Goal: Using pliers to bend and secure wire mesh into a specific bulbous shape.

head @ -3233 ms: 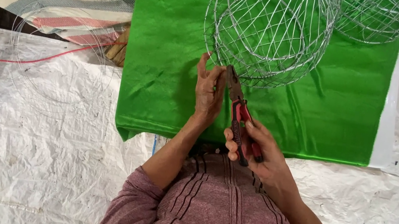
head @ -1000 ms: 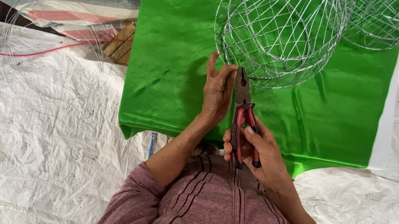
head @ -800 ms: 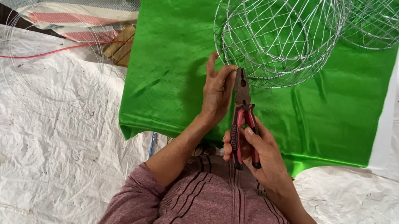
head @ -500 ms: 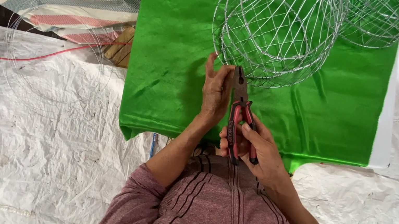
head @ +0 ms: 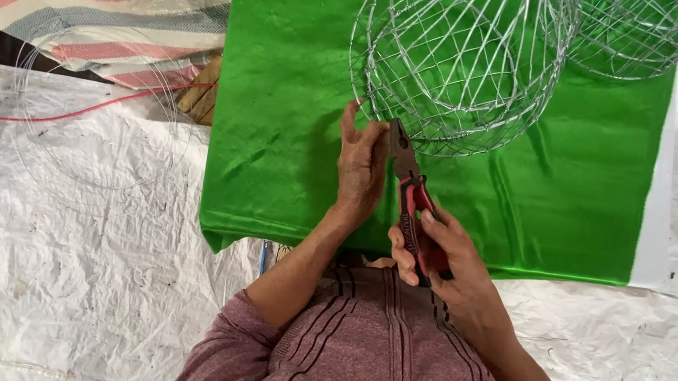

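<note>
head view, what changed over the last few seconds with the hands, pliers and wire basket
Very little. The whole scene sits slightly further right in the frame, which looks like camera shift. The left hand stays at the lower rim of the round silver wire basket, and the right hand keeps gripping the red-handled pliers, nose at that rim. The green cloth is unchanged.

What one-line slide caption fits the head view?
Right hand grips red-handled pliers at a wire basket's rim, left hand beside it, over green cloth.
</note>
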